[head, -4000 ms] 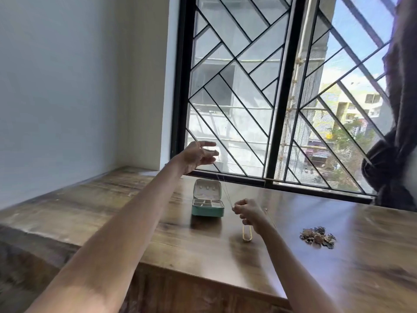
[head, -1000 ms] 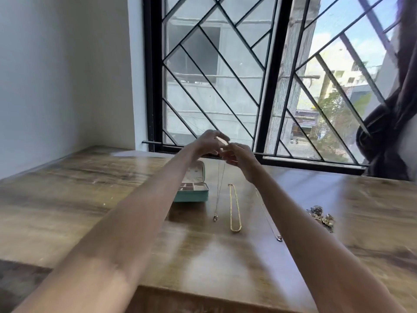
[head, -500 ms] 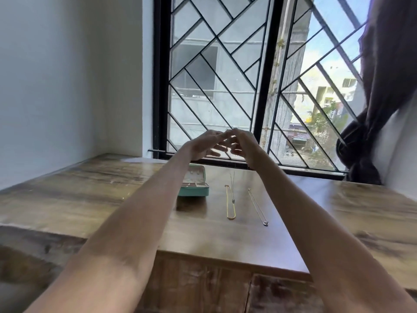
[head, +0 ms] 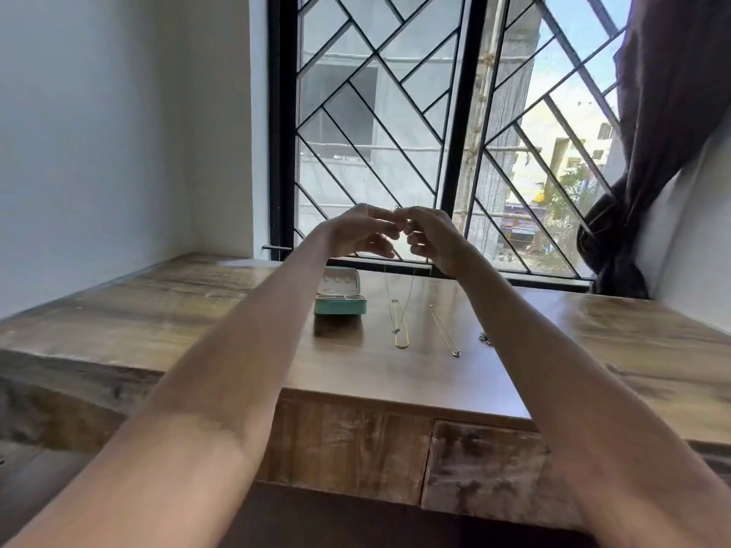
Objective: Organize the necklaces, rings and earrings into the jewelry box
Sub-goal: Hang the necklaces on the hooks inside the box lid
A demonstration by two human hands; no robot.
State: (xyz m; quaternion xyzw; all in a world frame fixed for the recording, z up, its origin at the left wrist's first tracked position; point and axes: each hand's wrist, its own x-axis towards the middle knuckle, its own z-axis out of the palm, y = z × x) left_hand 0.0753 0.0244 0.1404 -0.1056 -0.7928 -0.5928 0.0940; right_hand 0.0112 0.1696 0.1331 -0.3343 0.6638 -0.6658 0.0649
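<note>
Strong daylight through the window [head: 427, 124], backlit scene. Sky patches at upper right blown out. Both hands sit dim against the glass, fingers partly silhouetted. Pale sheen on the table [head: 395, 373] top; jewelry box [head: 340, 304] throws a short shadow toward the camera. Left wall [head: 99, 132] evenly lit, soft. Wide-angle bending at the edges, forearms stretched. Motion blur on table ends and curtain [head: 664, 112]; thin chains barely resolved.

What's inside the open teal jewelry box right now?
The small teal jewelry box sits open on the wooden table. Its pale lid lining shows a few small items, too tiny to identify. Divided compartments are visible, but the front wall hides their contents.
</note>
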